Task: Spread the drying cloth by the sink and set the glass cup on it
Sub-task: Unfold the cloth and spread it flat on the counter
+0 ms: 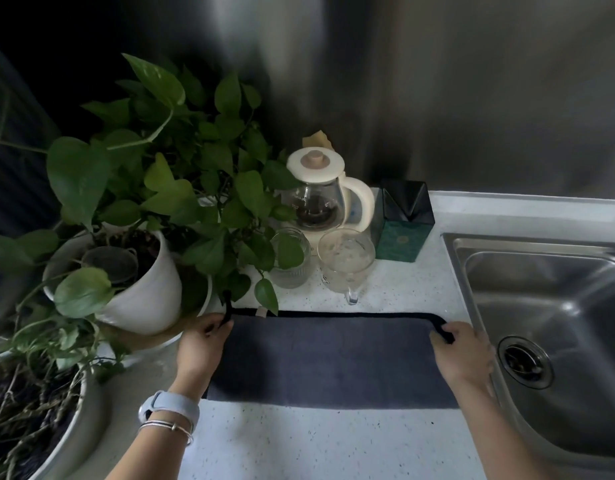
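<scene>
A dark grey drying cloth (330,358) with a black hem lies flat on the white speckled counter (320,441), just left of the steel sink (555,306). My left hand (202,344) pinches the cloth's far left corner. My right hand (463,351) pinches the far right corner, next to the sink's rim. A clear glass cup (346,261) with a handle stands upright on the counter just behind the cloth, apart from it.
A ribbed glass jar (290,258) stands left of the cup. Behind them are a cream glass kettle (320,192) and a dark green box (403,226). A leafy plant in a white pot (143,296) crowds the left; a second planter (67,441) sits at the lower left.
</scene>
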